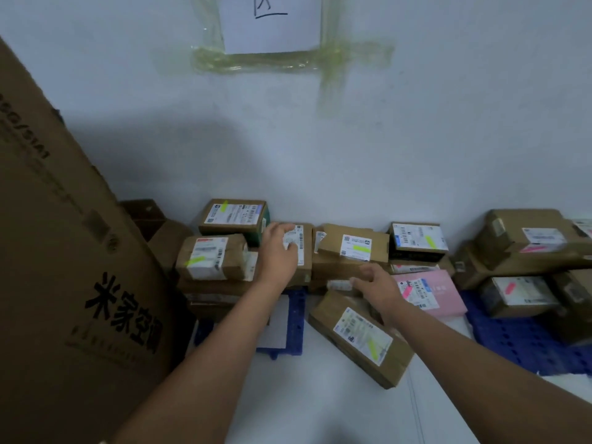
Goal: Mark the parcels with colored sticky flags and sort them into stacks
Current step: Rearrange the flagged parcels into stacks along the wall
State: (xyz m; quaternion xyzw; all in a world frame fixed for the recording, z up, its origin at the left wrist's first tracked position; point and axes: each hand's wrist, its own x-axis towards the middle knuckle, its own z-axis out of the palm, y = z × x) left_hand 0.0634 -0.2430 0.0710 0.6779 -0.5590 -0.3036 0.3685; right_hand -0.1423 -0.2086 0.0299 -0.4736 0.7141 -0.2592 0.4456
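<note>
Brown parcels with yellow flags sit stacked against the wall: one parcel [234, 216] at the back, one [211, 257] in front of it, and others [355, 245] [416, 238] to the right. My left hand [278, 248] rests on a small parcel [302, 248] in the middle of this stack, fingers bent over its white label. My right hand [374, 283] hovers with spread fingers above the far end of a long, tilted brown parcel [362, 338] with a yellow flag. A pink parcel [429, 293] with a pink flag lies just to the right.
A huge printed carton [64, 251] leans at the left. Pink-flagged brown parcels [541, 238] [515, 293] are stacked at the right on a blue pallet [512, 341]. Another blue pallet [294, 315] lies under the middle stack. A taped paper sign [272, 24] hangs on the wall.
</note>
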